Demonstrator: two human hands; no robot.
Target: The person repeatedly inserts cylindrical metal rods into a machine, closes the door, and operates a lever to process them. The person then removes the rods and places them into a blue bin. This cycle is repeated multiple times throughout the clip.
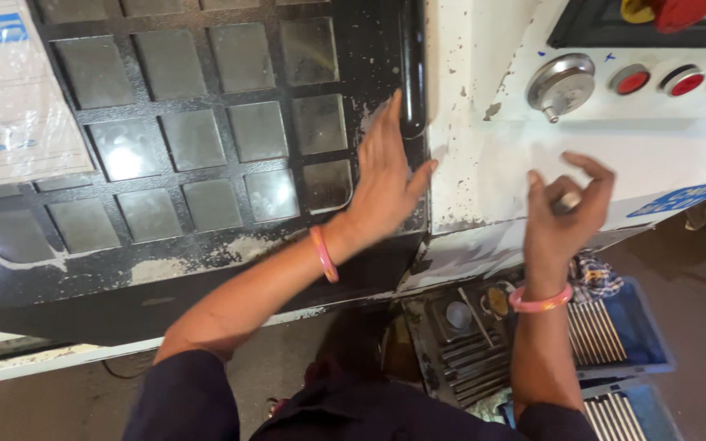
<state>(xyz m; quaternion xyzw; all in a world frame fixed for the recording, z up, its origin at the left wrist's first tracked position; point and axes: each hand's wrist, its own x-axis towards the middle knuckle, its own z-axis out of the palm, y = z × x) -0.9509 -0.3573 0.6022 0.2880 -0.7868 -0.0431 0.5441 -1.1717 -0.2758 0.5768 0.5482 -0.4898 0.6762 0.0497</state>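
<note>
- Black machine door with a grid of square grey window panes [206,139]: your left hand [386,175] lies flat against its right edge, just beside the vertical black door handle [413,73]; no gap there.
- White, chipped control panel [484,163]: bare face between your two hands, open to pass.
- Round silver knob [561,84] and red push buttons [659,80]: they jut out above your right hand [565,208].
- Blue trays of metal rods [606,327]: they fill the space below your right wrist.
</note>
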